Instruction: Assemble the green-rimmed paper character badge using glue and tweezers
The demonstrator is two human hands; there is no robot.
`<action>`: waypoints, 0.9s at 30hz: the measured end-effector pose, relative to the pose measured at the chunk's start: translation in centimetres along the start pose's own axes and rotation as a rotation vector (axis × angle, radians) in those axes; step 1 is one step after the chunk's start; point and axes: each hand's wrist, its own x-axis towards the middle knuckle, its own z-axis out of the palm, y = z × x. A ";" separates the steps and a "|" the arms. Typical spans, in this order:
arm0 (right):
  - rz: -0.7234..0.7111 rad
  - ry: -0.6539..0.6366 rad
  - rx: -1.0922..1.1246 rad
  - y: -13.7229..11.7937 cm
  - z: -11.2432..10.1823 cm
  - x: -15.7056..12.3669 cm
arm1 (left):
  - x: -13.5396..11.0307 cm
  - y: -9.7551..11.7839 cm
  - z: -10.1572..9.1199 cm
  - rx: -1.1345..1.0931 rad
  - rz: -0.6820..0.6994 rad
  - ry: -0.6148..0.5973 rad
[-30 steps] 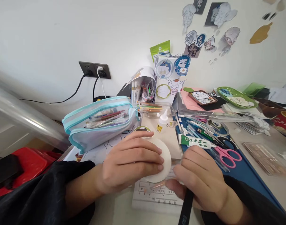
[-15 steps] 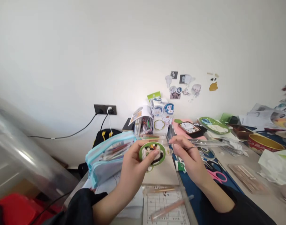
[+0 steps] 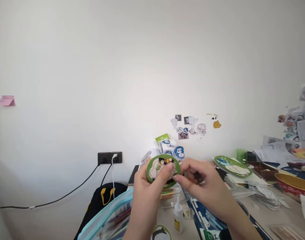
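My left hand (image 3: 148, 186) holds up a round green-rimmed disc (image 3: 160, 167) with a cartoon picture, thumb pressed on its face, raised in front of the wall. My right hand (image 3: 205, 186) is beside it, fingers pinched at the disc's right edge. A small dark thing shows between its fingers; I cannot make out what it is. Below the hands stand a small white glue bottle (image 3: 178, 218) and a second green-rimmed disc (image 3: 162, 232) lying on the desk.
A light-blue zip pencil case (image 3: 109, 220) lies at lower left. Pens (image 3: 205, 220) lie on a blue mat. A green tray (image 3: 231, 165), a stack of paper cut-outs (image 3: 261, 193) and a red-and-gold bowl (image 3: 292, 183) sit to the right. Stickers (image 3: 187, 128) and a wall socket (image 3: 109, 157) with cables are behind.
The view has tilted upward. My left hand lifted the disc off the desk, turned its picture side up and raised it higher; my right hand came in to pinch at its right edge.
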 end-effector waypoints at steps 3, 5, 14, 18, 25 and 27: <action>0.019 -0.065 0.012 0.0 -0.1 -0.3 | 0.2 -0.3 -0.4 -0.048 -0.054 -0.056; 0.012 -0.088 0.125 0.1 -0.5 -0.4 | 0.3 0.1 -0.7 -0.068 -0.075 -0.075; -0.127 0.399 0.299 -0.5 -1.1 -1.5 | -0.2 3.0 -2.3 -0.046 -0.195 -0.249; -0.161 0.384 0.527 -1.2 -0.7 -1.5 | -0.3 3.1 -2.3 -0.159 -0.204 -0.249; -0.081 0.276 0.662 -1.3 0.3 -1.1 | -0.7 2.6 -1.3 -0.317 -0.155 -0.132; -0.078 0.311 0.688 -1.3 0.8 -1.2 | -0.8 2.5 -1.1 -0.330 -0.110 -0.149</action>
